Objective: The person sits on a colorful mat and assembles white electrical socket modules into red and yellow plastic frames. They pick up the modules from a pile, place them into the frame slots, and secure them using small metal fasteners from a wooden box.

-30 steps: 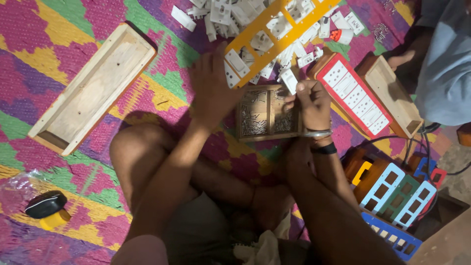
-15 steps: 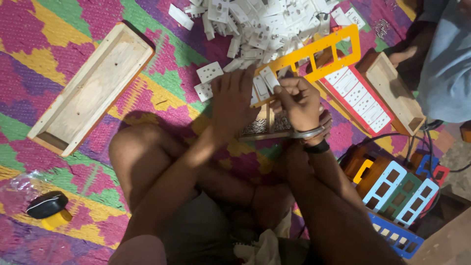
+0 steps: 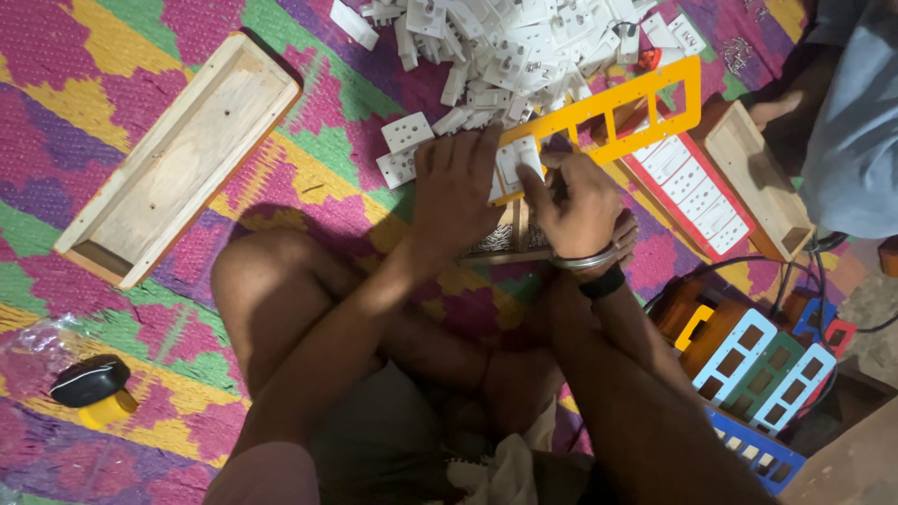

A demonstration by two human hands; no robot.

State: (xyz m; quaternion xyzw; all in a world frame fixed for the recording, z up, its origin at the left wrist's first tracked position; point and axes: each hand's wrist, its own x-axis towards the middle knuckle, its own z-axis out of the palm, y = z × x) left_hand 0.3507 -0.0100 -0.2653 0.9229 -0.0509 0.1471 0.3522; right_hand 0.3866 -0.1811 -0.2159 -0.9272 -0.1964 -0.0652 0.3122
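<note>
Down on the floor, a woven mat in bold pink, green, yellow and purple zigzags carries everything here. Upper left, a long shallow wooden tray lies on it at a slant, open side up. At the top, a big loose heap of white switch and socket pieces spreads over the weave, with two socket pieces strayed just below it. A yellow cut-out frame lies slanted at the heap's lower edge. Right of that, a second wooden box rests beside a red-rimmed plate of white switches. Lower left, a small black and yellow device sits near crinkled clear plastic. Lower right, coloured frames lie stacked.
</note>
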